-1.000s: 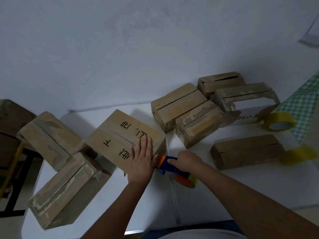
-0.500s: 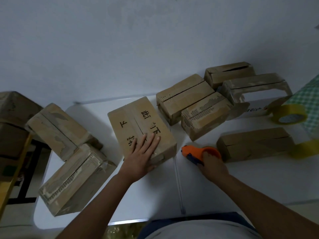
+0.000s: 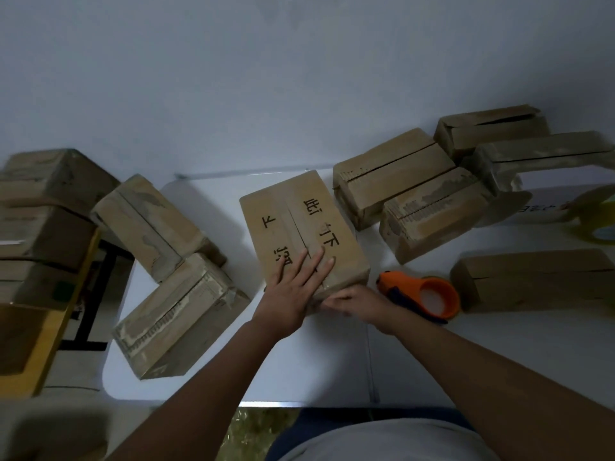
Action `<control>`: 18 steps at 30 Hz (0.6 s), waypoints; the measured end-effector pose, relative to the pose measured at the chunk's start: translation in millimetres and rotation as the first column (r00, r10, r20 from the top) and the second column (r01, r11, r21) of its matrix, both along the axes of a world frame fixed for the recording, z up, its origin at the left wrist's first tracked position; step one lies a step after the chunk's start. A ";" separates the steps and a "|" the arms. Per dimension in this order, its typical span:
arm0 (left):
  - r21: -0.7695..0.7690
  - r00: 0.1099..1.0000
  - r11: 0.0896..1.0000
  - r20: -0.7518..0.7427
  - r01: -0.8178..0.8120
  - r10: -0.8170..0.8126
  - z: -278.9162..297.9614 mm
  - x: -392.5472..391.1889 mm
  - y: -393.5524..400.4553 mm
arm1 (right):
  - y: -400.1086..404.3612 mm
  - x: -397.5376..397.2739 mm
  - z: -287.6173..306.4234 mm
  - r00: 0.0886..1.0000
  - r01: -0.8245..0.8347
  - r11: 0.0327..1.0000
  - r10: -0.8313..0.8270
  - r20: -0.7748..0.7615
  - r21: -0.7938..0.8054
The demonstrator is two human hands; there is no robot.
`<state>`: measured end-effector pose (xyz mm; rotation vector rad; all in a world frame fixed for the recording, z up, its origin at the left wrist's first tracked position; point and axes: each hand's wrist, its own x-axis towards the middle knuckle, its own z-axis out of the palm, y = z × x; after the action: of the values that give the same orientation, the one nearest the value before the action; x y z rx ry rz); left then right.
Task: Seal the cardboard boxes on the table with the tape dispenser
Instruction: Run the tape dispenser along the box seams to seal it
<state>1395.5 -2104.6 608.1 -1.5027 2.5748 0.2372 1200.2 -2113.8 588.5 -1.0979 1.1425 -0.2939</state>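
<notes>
A cardboard box with black printed characters (image 3: 299,227) lies in the middle of the white table (image 3: 332,361). My left hand (image 3: 293,291) rests flat on its near end, fingers straight. At the box's near face, my right hand (image 3: 359,302) touches the cardboard with its fingers extended. The orange and blue tape dispenser (image 3: 422,294) lies on the table just right of that hand, free of any grip. More cardboard boxes sit around: two at the left (image 3: 149,224) (image 3: 179,317) and several at the right (image 3: 392,174) (image 3: 432,211) (image 3: 532,281).
A yellow tape roll (image 3: 599,224) lies at the far right edge. Stacked boxes (image 3: 43,221) and a yellow-framed stand (image 3: 50,344) are off the table's left side. A white wall runs behind the table. Bare table surface lies in front of the boxes.
My right hand let go of the tape dispenser, which now lies on the table, and moved left to the near end of the printed box. The left hand stayed on the box.
</notes>
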 end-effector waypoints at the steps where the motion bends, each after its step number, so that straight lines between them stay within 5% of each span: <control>1: 0.000 1.000 1.000 0.001 -0.003 0.003 0.7 -0.1 0.7 | 0.8 -2.2 -7.5 0.999 0.036 0.999 -0.035 -0.038 0.021; 6: -0.019 1.000 1.000 -0.005 0.006 -0.006 0.1 6.2 3.5 | -3.2 -24.7 -39.3 0.932 0.300 0.953 -0.283 -0.225 0.047; 9: -0.001 0.997 0.997 -0.030 0.076 -0.076 -2.1 15.3 2.6 | 3.3 -48.5 -34.5 0.896 0.273 0.936 -0.332 -0.296 -0.224; 12: 0.049 0.986 0.988 -0.083 0.148 -0.144 2.0 23.9 0.7 | 22.5 -73.2 -28.7 0.736 0.265 0.821 -0.511 -0.444 -0.506; 15: -0.005 0.984 0.991 -0.120 0.135 -0.135 6.1 23.4 2.6 | 33.7 -93.6 -44.8 0.636 0.194 0.806 -0.538 -0.554 -0.559; 18: -0.058 0.991 0.993 -0.085 0.103 -0.107 2.2 21.1 8.6 | 37.0 -104.1 -59.9 0.640 0.091 0.853 -0.445 -0.626 -0.513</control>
<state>1416.6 -2096.0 610.3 -1.3983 2.7410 0.2280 1096.2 -2076.7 528.6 -1.5055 2.0656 -0.3790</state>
